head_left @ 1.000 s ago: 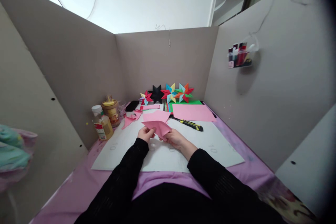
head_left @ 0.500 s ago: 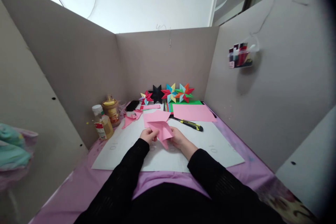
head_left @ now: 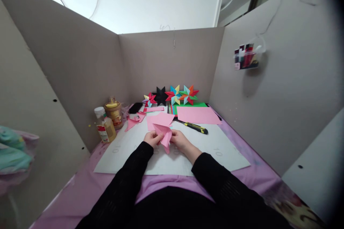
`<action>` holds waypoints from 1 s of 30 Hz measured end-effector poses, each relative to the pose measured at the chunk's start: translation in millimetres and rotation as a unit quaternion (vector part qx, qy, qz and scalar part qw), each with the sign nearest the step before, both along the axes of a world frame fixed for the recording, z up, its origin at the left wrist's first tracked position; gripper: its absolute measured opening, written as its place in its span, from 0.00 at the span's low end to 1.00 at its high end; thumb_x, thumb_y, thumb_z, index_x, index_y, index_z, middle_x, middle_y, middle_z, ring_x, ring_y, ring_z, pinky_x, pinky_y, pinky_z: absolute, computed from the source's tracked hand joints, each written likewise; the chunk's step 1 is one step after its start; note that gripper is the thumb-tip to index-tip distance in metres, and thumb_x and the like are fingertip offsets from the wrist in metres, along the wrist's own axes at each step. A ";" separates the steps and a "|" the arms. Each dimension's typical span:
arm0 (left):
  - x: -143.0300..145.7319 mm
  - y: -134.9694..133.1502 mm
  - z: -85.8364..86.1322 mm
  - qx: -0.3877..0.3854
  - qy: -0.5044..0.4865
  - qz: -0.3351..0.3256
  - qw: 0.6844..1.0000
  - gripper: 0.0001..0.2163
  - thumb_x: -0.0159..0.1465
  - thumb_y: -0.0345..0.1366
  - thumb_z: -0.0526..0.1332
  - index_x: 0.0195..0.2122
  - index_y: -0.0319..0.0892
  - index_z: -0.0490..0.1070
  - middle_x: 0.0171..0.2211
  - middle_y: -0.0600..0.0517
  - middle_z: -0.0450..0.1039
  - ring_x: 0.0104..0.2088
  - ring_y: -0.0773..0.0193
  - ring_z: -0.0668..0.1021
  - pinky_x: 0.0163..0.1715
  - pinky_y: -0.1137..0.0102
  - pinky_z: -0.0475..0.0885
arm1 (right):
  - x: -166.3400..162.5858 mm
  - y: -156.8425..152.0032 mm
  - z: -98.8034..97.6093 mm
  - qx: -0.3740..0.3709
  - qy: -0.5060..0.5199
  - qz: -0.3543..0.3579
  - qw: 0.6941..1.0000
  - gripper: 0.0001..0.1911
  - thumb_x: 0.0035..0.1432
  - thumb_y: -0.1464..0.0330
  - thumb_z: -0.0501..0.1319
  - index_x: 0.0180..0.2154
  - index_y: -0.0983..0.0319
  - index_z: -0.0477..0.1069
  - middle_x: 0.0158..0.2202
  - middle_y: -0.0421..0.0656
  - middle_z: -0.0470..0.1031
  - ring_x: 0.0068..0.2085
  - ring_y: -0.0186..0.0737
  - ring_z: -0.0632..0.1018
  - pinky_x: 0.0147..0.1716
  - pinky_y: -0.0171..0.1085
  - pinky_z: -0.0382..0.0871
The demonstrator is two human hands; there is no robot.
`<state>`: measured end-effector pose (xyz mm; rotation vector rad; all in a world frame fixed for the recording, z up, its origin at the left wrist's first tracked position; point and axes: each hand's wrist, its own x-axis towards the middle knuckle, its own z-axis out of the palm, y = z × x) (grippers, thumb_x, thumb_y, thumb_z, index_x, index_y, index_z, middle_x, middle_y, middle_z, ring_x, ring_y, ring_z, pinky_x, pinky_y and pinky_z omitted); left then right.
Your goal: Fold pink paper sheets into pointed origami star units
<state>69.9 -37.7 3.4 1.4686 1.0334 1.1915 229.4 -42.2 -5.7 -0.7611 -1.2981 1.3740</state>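
A partly folded piece of pink paper [head_left: 164, 134] is held between both hands, raised over the white board [head_left: 126, 164]. My left hand [head_left: 152, 138] pinches its left side, and my right hand [head_left: 179, 139] grips the right edge. The paper bends inward, with a narrow point hanging down. Just behind it lie loose pink paper pieces [head_left: 158, 117] on the board. To the left rest small folded pink paper shapes [head_left: 132, 122]. A black and yellow utility knife [head_left: 197, 127] lies beyond my right hand.
Several paper stars [head_left: 175, 95] lean on the back panel. A large pink sheet [head_left: 199, 115] lies over green paper at the right. On the left stand a bottle [head_left: 106, 128] and a brown jar [head_left: 115, 114], near a black phone [head_left: 135, 108]. Grey panels enclose three sides.
The pink paper has folded inward and become narrower, its right flap no longer spread out. My right hand has shifted slightly left, while both hands keep hold of it.
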 end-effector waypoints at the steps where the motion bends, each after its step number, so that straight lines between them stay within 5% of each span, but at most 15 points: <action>1: 0.4 -0.2 -0.3 -0.004 0.003 -0.004 1.000 0.14 0.48 0.43 0.66 0.19 0.39 0.65 0.09 0.57 0.64 0.12 0.71 0.65 0.13 0.75 0.57 | 1.0 0.8 0.2 -0.002 0.003 -0.008 1.000 0.08 0.41 0.67 0.67 0.23 0.64 0.71 0.20 0.37 0.69 0.21 0.29 0.65 0.22 0.31 0.56; 7: 1.6 -0.6 -1.0 -0.030 0.010 -0.016 0.999 0.11 0.44 0.36 0.66 0.17 0.39 0.64 0.08 0.59 0.63 0.11 0.71 0.64 0.11 0.76 0.57 | 4.1 3.7 3.9 -0.016 0.025 -0.031 0.999 0.11 0.41 0.65 0.67 0.22 0.64 0.68 0.18 0.35 0.66 0.20 0.28 0.63 0.21 0.30 0.54; 14: -1.9 4.5 -3.0 -0.013 -0.015 0.010 1.000 0.15 0.48 0.46 0.65 0.26 0.38 0.68 0.12 0.60 0.64 0.11 0.74 0.62 0.11 0.77 0.55 | 4.7 1.8 7.6 -0.030 0.028 -0.014 0.999 0.10 0.40 0.66 0.67 0.22 0.65 0.70 0.18 0.36 0.67 0.19 0.28 0.64 0.21 0.30 0.56; 23: -4.0 7.6 -8.5 0.031 0.057 0.015 0.998 0.16 0.51 0.47 0.63 0.22 0.36 0.68 0.12 0.54 0.66 0.11 0.70 0.64 0.11 0.75 0.58 | 4.9 3.8 7.3 -0.033 0.040 -0.023 0.998 0.14 0.41 0.60 0.67 0.25 0.64 0.69 0.21 0.37 0.68 0.21 0.30 0.68 0.22 0.32 0.61; 26: -4.9 5.0 -5.4 0.099 0.079 0.058 0.990 0.15 0.51 0.42 0.64 0.32 0.34 0.71 0.22 0.48 0.73 0.20 0.64 0.73 0.17 0.72 0.65 | 4.9 3.1 8.5 -0.024 0.028 -0.017 0.999 0.15 0.42 0.59 0.66 0.25 0.64 0.68 0.21 0.37 0.68 0.21 0.31 0.68 0.23 0.32 0.60; 30: -8.2 -0.5 2.3 0.234 0.095 0.140 0.957 0.28 0.49 0.36 0.65 0.52 0.39 0.63 0.46 0.43 0.71 0.43 0.56 0.74 0.41 0.61 0.69 | 4.5 -0.5 11.1 -0.008 0.001 -0.004 1.000 0.15 0.42 0.59 0.66 0.24 0.64 0.68 0.21 0.37 0.68 0.22 0.31 0.67 0.23 0.32 0.61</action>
